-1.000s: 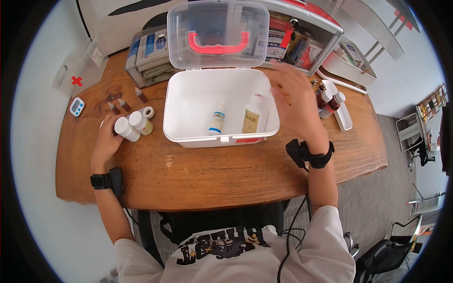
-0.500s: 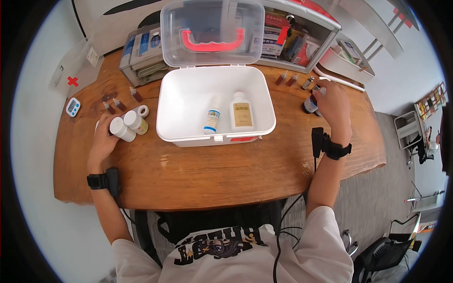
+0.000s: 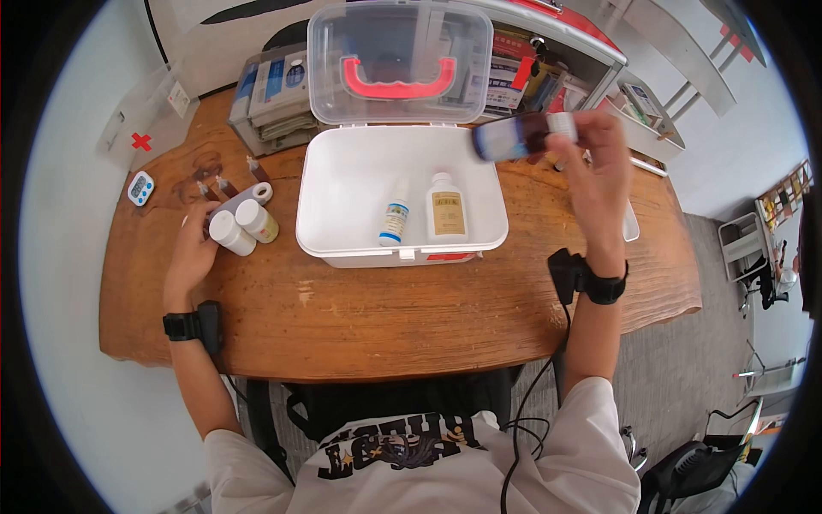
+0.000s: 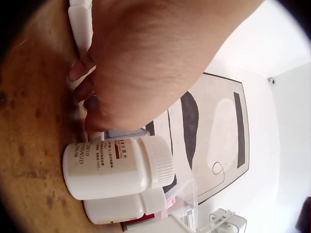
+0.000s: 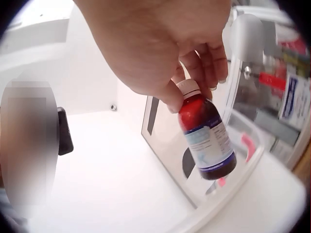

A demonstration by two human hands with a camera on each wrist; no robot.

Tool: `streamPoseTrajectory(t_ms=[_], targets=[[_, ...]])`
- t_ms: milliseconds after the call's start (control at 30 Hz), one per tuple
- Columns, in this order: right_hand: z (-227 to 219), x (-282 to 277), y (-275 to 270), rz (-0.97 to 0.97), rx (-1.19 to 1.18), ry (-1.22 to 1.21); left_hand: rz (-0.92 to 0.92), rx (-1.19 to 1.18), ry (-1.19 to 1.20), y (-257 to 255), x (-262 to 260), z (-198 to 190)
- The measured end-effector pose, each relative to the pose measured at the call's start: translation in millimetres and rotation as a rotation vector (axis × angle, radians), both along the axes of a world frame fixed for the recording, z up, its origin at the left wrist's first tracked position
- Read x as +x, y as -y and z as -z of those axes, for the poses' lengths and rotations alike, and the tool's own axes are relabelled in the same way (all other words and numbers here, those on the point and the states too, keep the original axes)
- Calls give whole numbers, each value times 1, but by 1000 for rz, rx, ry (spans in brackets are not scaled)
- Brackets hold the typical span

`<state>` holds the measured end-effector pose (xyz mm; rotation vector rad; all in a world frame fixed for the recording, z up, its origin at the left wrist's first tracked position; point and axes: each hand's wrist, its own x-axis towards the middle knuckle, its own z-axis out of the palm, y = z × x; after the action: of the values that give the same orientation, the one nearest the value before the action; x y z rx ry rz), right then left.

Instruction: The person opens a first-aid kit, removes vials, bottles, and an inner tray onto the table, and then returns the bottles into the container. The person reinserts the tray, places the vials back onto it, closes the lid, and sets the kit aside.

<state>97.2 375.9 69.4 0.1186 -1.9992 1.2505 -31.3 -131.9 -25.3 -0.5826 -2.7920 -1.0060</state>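
My right hand (image 3: 599,176) pinches a brown glass medicine bottle (image 3: 514,139) by its white cap. The bottle lies nearly level in the air, its base over the right back rim of the white box (image 3: 342,171); its label is white and blue (image 5: 209,143). Inside the box are a small white bottle with a blue-banded label (image 3: 394,223) and a larger white bottle with a tan label (image 3: 447,214). My left hand (image 3: 193,248) rests on the table, fingers loosely bent, beside two white pill bottles (image 4: 112,167). Its fingertips are partly hidden in the head view.
The box's clear lid (image 3: 398,51) with its red handle stands raised behind. Small dark-red vials (image 3: 227,187), a white roll (image 3: 261,192) and a timer (image 3: 140,188) are at the left. A glass-fronted cabinet (image 3: 591,81) stands behind right, near a white tray (image 3: 632,224).
My right hand has gone from beside the box to the bottles at the right, gripped a brown one and swung it up and left toward the box. The left hand stays put.
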Motion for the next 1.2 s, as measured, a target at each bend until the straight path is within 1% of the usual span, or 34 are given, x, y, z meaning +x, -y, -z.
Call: streamPoseTrajectory(t_ms=[67, 100, 167, 200, 267, 300, 367, 400, 433, 500, 533, 600, 633, 667, 700, 733, 767, 833, 867, 933, 967, 1033, 1067, 1133, 1167, 1200], targets=[[2, -5, 22, -142, 6, 105, 6, 2, -2, -2, 2, -2], [4, -8, 33, -142, 4, 102, 11, 8, 0, -4, 2, -2], [7, -14, 49, -330, 194, 164, 7, 9, 7, -4, 2, -2], [6, -14, 53, -331, 193, 163, 4, 10, 19, -4, 2, -2], [3, -14, 58, -321, 579, 261, -7, 16, 38, -3, 3, -2], [6, -16, 57, -322, 580, 260, -18, 23, 55, -3, 3, -2], [14, -22, 57, -146, 725, -2, -20, 35, 58, -3, 4, -2], [11, -21, 56, -109, 703, -19, -19, 45, 62, -2, 4, -1], [11, -21, 52, -112, 703, -20, -23, 45, 63, 1, 3, 2], [11, -17, 40, -31, 467, 38, -40, 71, 53, 10, -2, 7], [10, -14, 32, -31, 465, 35, -40, 68, 50, 9, 2, 2], [10, -9, 12, 149, 349, 111, -141, 136, 44, 4, 13, -18], [14, -8, -4, 214, 337, 117, -145, 126, 41, 5, 16, -26], [17, -6, -23, 320, 461, 103, -199, 229, 67, 8, 19, -34], [16, -1, -37, 408, 508, 144, -253, 332, 92, 10, 23, -42], [20, 3, -62, 472, 571, 212, -258, 415, 44, 8, 28, -47], [23, 10, -77, 468, 564, 210, -261, 410, 40, 1, 34, -55], [27, 27, -95, 728, 662, 425, -212, 410, -49, -19, 52, -73], [27, 32, -97, 725, 668, 426, -217, 414, -46, -28, 58, -79], [25, 39, -100, 722, 620, 618, -148, 308, -80, -49, 70, -91], [27, 39, -103, 724, 620, 617, -147, 310, -81, -66, 78, -100], [34, 36, -109, 704, 562, 572, -69, 69, -264, -102, 92, -113], [33, 36, -109, 707, 559, 571, -67, 68, -266, -116, 95, -113], [31, 35, -105, 712, 570, 608, 16, -95, -358, -139, 95, -114], [30, 34, -103, 711, 571, 605, 13, -94, -360, -149, 95, -114], [30, 34, -102, 706, 574, 605, 69, -178, -419, -158, 94, -114]])
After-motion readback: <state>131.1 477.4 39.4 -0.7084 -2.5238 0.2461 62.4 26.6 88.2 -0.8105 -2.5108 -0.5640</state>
